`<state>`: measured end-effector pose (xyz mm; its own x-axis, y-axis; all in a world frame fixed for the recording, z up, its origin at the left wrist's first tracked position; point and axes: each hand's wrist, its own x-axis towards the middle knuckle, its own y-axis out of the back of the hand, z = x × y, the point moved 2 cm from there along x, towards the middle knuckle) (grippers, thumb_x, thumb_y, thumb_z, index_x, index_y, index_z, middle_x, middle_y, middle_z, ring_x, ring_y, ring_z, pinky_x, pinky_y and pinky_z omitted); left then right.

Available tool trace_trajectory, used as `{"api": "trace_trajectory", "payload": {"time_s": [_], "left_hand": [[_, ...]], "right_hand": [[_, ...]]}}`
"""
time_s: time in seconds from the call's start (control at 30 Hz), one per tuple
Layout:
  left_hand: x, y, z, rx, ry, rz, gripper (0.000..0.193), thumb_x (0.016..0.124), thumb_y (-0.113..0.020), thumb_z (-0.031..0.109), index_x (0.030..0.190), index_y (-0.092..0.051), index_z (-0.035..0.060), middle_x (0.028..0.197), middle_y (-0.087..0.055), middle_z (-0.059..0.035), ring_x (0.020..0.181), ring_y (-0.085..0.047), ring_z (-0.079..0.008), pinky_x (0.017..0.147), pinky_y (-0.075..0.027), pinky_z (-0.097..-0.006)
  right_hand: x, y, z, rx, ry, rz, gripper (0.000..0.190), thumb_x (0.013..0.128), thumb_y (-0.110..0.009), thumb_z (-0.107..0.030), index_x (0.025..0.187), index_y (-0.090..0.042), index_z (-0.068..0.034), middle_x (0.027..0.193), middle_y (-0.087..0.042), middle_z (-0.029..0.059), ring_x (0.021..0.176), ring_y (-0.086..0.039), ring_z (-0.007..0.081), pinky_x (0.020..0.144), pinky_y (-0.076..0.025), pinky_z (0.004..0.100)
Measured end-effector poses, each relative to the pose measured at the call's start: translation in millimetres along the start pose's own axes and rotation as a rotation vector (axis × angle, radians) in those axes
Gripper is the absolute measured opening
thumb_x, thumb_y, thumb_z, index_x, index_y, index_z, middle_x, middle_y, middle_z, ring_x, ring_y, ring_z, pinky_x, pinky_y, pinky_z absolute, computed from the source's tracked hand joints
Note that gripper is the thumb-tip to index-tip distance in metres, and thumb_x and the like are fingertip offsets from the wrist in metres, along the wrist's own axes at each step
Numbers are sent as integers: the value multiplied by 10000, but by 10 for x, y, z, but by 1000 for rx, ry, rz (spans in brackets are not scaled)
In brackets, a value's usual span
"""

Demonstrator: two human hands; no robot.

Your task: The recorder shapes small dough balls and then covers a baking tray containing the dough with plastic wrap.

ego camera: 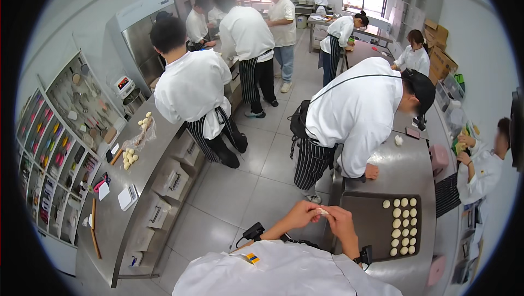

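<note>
A small piece of pale dough [323, 211] is pinched between the fingertips of both my hands, in front of my chest. My left hand [303, 214] grips it from the left, and my right hand [339, 219] from the right; the fingers hide most of it. Beneath and to the right of my hands, a dark baking tray [360, 230] lies on the steel table. Several round dough balls [396, 223] sit in rows along the tray's right side, apart from each other.
A co-worker [352, 103] leans over the steel table [393, 165] beyond the tray, one hand on its top. On the left counter [141, 173] are a white scale [128, 197], wooden rolling pins [93, 214] and piled dough balls [130, 159]. Another person [190, 79] stands there.
</note>
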<state>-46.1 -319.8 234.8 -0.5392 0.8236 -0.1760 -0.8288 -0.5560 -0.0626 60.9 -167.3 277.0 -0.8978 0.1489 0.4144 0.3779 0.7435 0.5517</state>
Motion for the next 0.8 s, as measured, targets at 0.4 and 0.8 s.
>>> {"api": "trace_trajectory", "payload": {"time_s": [0.4, 0.8], "left_hand": [[-51, -119, -150, -70, 58, -114, 248, 1052, -569, 185, 1060, -715, -15, 847, -688, -42, 778, -650, -120, 752, -557, -285], [-155, -304, -199, -121, 54, -37, 249, 1028, -619, 181, 1142, -733, -10, 841, -672, -10, 760, -592, -82, 703, -503, -247]], "right_hand": [[-160, 96, -30, 6, -68, 25, 110, 853, -741, -64, 955, -764, -32, 870, -738, 143, 759, -718, 304, 676, -567, 349], [-373, 26, -113, 189, -405, 77, 164, 867, -758, -89, 982, -763, 29, 816, -752, 128, 693, -716, 146, 623, -561, 285]]}}
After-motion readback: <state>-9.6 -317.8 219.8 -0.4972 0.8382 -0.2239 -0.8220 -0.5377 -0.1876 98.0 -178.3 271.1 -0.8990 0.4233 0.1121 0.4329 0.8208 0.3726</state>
